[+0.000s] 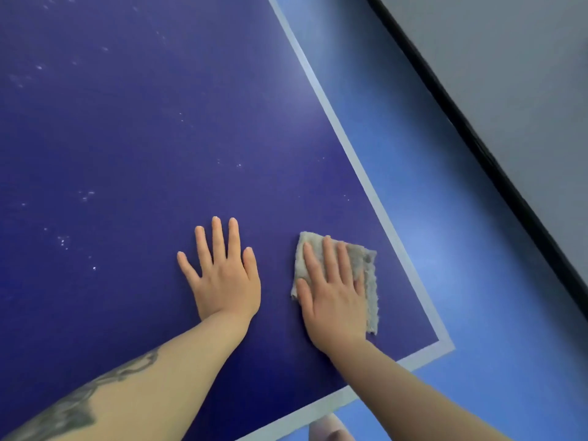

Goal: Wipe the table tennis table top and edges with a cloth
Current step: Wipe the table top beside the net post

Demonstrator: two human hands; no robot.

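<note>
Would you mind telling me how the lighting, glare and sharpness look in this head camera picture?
Head view: lighting is soft and even, with only faint shadow under the left hand and the right hand on the cloth; a pale sheen runs across the table top toward the white edge line; wide-angle tilt slants the lines; the whitish specks at left look slightly soft.

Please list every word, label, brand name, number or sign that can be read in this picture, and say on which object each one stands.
None: no readable text is in view.
The table tennis table shows only white border lines and pale specks.
The cloth under the right hand carries no label.
The left hand lies flat on the table; the dark tattoo on that forearm shows no letters I can make out.
</note>
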